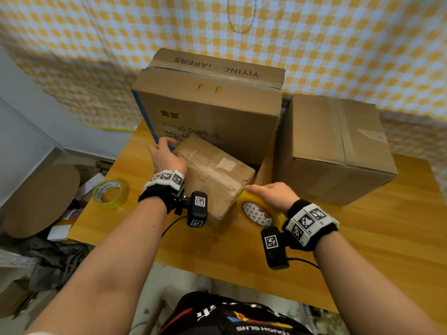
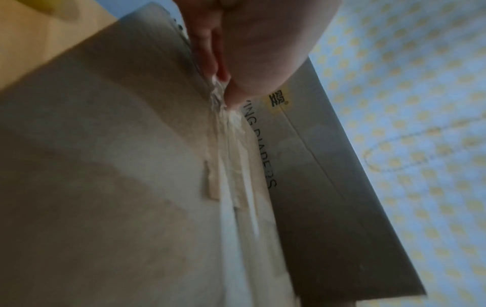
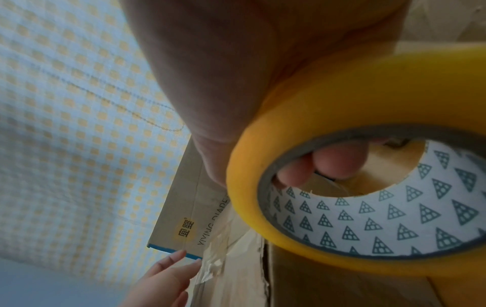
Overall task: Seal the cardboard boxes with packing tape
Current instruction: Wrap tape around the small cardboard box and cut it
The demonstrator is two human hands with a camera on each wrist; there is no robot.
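While left hand [image 1: 167, 155] pinches the tape end [image 2: 219, 89] at the far edge of the small box [image 1: 217, 180] as an anchor, right hand [image 1: 273, 195] clamps the tape roll [image 1: 258, 212] at the near corner, fingers hooked through its core. That likely keeps the strip taut over the top. Box sits on the table [image 1: 362, 238].

Parcel [image 1: 217, 176] before diaper box [image 1: 212, 107] (on table [image 1: 367, 240])

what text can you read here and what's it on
"YIYING DIAPERS": large box front, again upside down on its top.
"宜婴": yellow logo above that.
"MADE IN CHINA": inside the spare tape roll.
Small print below, sticker on the right box, shirt lettering: too blurred.
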